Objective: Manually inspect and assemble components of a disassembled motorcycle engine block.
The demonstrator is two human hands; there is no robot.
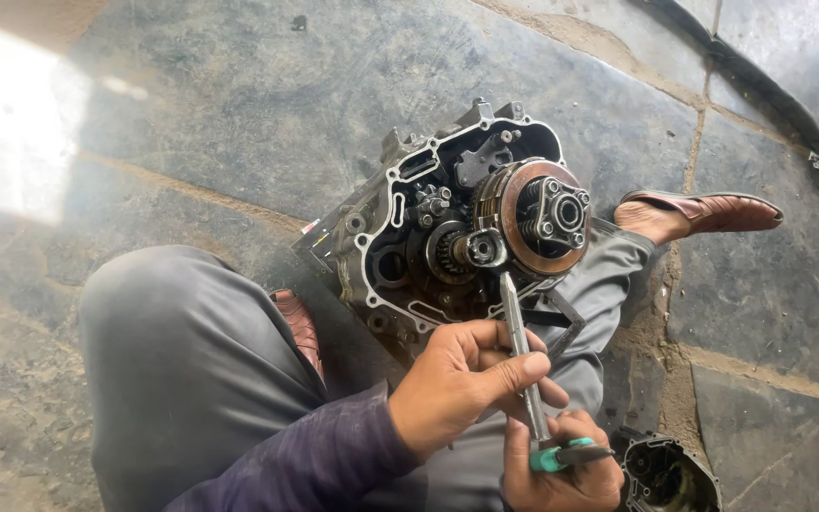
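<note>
Prying at small round steel part (482, 249), 7 o'clock of copper-rimmed clutch (544, 216): both hands, left (462, 377), right (561, 469), clamp green-handled pliers (526, 365). Next: steady pull.

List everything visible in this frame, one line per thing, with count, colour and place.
Open metal engine case: one, grey with dark innards, on the floor at centre, propped against the legs.
Round clutch assembly: one, copper-brown and steel, right side of the engine case.
Long steel screwdriver with green handle: one, tip at the small gear below the clutch.
Dark round cover part: one, black, bottom right on the floor.
Stone slab floor: grey, dusty joints.
Brown sandals: two, one right of the engine, one partly hidden under the knee.
Grey trousers: bent legs, lower left and centre.
Left hand: steadies the shaft; purple sleeve.
Right hand: grips the handle.
</note>
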